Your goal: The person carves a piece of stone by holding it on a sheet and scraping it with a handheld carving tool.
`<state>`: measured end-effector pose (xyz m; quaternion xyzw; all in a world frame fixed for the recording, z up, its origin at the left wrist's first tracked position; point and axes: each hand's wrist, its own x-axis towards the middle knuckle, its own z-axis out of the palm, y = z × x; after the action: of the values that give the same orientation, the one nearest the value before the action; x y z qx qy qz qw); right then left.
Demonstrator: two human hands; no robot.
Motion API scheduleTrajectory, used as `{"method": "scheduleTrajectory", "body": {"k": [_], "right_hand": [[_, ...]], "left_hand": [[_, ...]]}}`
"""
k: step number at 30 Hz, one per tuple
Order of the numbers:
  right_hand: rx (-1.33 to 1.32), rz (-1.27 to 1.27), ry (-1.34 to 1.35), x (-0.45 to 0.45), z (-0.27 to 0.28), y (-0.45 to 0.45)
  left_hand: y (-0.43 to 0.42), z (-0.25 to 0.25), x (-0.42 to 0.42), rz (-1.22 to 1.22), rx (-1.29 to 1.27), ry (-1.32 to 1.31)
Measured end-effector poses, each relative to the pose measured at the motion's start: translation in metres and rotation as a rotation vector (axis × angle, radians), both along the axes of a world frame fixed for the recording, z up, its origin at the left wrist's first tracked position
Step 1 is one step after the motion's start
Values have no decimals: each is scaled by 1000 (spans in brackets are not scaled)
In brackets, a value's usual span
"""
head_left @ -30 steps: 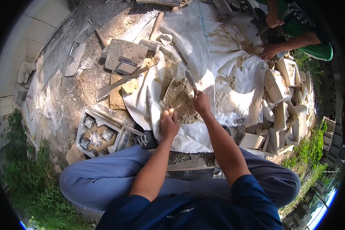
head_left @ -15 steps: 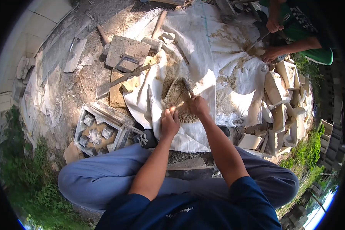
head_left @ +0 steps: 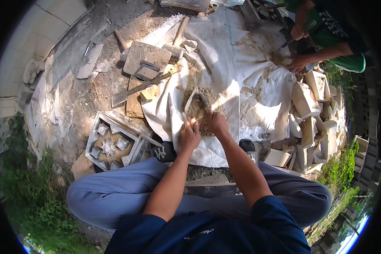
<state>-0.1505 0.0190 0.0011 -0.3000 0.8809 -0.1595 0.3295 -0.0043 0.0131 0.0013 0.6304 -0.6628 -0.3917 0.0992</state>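
Over a pile of crumbly rubble (head_left: 190, 93) on white sheeting, both my hands work close together. My right hand (head_left: 217, 122) is wrapped round the handle of a hammer-like tool (head_left: 203, 100), whose grey head points away from me. Its exact shape is blurred. My left hand (head_left: 190, 134) is closed at the lower edge of a thin, pale, angular piece (head_left: 191, 100), likely stone or mortar. The piece leans over the rubble beside the tool head, and I cannot tell whether the two touch. My left fingertips partly hide its near end.
A mallet (head_left: 176, 46), a plastering float (head_left: 144, 59) and a wooden strip (head_left: 142, 88) lie at the left. Near my left knee sits a star-patterned mould (head_left: 110, 146). Pale blocks (head_left: 309, 122) are heaped at right. A co-worker's hands (head_left: 299, 46) use a tool at upper right.
The tool head has swung left and down towards the pale piece. My right hand has dropped slightly, and my left hand has shifted a little to the right. The view has tilted slightly.
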Motion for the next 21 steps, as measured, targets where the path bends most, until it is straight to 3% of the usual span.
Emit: {"method": "scheduleTrajectory", "body": {"k": [2,6,11,15,17,21], "right_hand": [[37,43,-42,-8,-28,2],[15,172,-7,-19,-1,2],[-232,87,67,-2,14,10],[-7,109,42,-5,-5,12],[-18,130,15,-13,-14,15],[-162,120,-25,-19,-4,20]], "left_hand": [[-3,0,2,-19,-82,-7],[-13,24,6,-84,44,-70],[-18,8,19,-147,-20,8],[-26,12,19,-175,-36,-11],[-28,-2,26,-279,-216,26],[-30,-2,24,-230,-125,-60]]}}
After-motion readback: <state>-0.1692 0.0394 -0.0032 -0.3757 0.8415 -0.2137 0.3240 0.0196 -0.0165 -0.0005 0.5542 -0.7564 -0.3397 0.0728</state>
